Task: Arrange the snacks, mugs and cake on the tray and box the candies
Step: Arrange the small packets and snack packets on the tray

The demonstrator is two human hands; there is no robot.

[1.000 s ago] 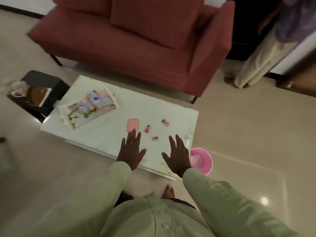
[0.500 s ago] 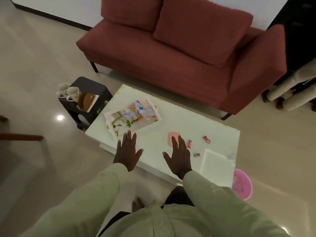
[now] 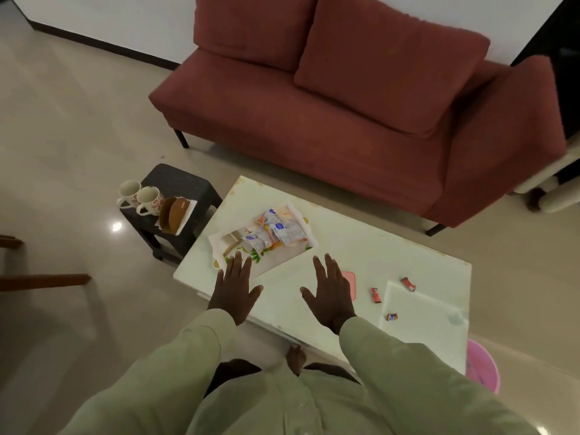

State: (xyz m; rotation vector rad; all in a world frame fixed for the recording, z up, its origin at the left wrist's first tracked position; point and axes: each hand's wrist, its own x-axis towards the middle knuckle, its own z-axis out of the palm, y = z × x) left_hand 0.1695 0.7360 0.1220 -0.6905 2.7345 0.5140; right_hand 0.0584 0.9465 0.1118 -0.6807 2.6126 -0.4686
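Observation:
A white floral tray (image 3: 284, 257) on the pale low table (image 3: 361, 246) holds several snack packets (image 3: 273, 232). Two flowered mugs (image 3: 139, 196) and a brown cake (image 3: 175, 213) on a white plate stand on a dark stool (image 3: 185, 183) left of the table. A pink box (image 3: 351, 282) lies by my right hand (image 3: 329, 293), partly hidden by it. Three red candies (image 3: 375, 295) lie to the right. My left hand (image 3: 233, 285) hovers at the tray's near corner. Both hands are flat, fingers spread, holding nothing.
A red sofa (image 3: 361, 105) stands behind the table. A pink bucket (image 3: 481, 365) sits on the floor at the table's right near corner. A white sheet (image 3: 420, 321) covers the table's right end. Wooden furniture pokes in at the left edge. My foot shows under the table edge.
The view has swung left, bringing the stool with mugs and cake into sight. Both hands have shifted left along the table, from the candies toward the tray and pink box.

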